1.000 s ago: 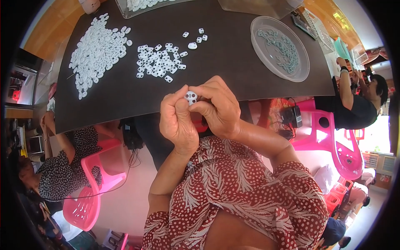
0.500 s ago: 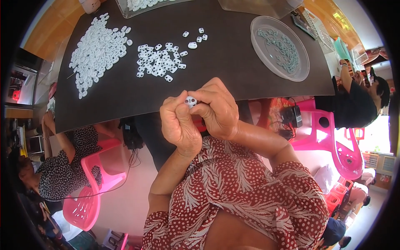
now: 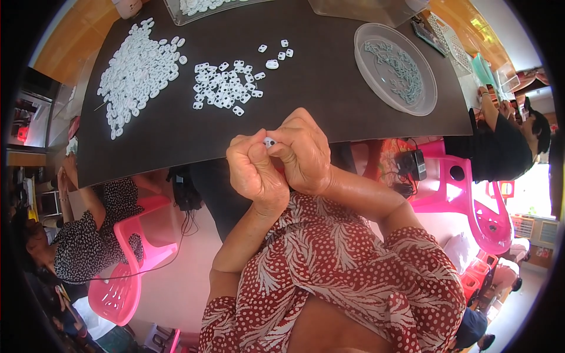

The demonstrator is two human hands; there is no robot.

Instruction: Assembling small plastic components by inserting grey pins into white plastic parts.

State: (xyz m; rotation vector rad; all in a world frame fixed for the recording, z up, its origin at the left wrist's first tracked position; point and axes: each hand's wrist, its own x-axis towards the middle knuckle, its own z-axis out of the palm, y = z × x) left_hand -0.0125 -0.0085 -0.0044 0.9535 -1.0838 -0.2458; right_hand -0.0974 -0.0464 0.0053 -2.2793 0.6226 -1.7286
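Between the fingertips of both hands, at the table's front edge, is a small white plastic piece with dark holes [image 3: 269, 142]. My left hand [image 3: 252, 167] pinches it from one side. From the other side my right hand [image 3: 303, 150] presses thumb and forefinger on it, so much of the piece is covered. Beyond my hands lies a pile of small white two-holed pieces [image 3: 226, 85]. A larger heap of white oval pieces [image 3: 138, 73] spreads to the left. One white oval piece [image 3: 271, 64] lies apart, with several small pieces around it.
On the right stands a round clear tray [image 3: 362, 65] with many small grey-green parts [image 3: 406, 70]. Clear bins [image 3: 176, 17] line the far edge. A person in black [image 3: 506, 141] works at the right, another in a patterned top [image 3: 88, 253] at the left, near pink chairs [image 3: 126, 288].
My right hand has shifted slightly left, closer to my left hand. The white piece has turned a little and more of it is covered by fingers.
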